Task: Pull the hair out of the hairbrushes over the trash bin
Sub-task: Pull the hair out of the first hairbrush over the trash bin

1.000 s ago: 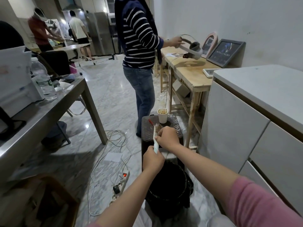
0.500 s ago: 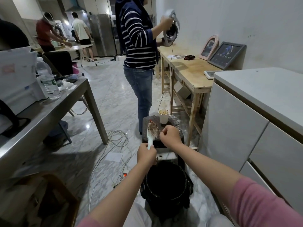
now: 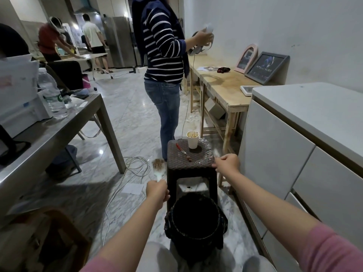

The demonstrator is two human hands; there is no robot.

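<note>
Hands now parted from the half-second-earlier pairing: left hand (image 3: 157, 191) closed on white hairbrush (image 3: 158, 168) lower centre, left of trash bin (image 3: 194, 222); right hand (image 3: 227, 164) fisted, contents indiscernible, implying hair drawn free.

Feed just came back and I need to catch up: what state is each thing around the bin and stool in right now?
Left hand: closed on the brush handle.
Hairbrush: held upright left of the stool, hair in its bristles.
Right hand: fisted at the stool's right edge; contents unclear.
Trash bin: open, lined, below the hands.
Paper cup: upright on the stool.
Red tool: lying flat on the stool.
</note>
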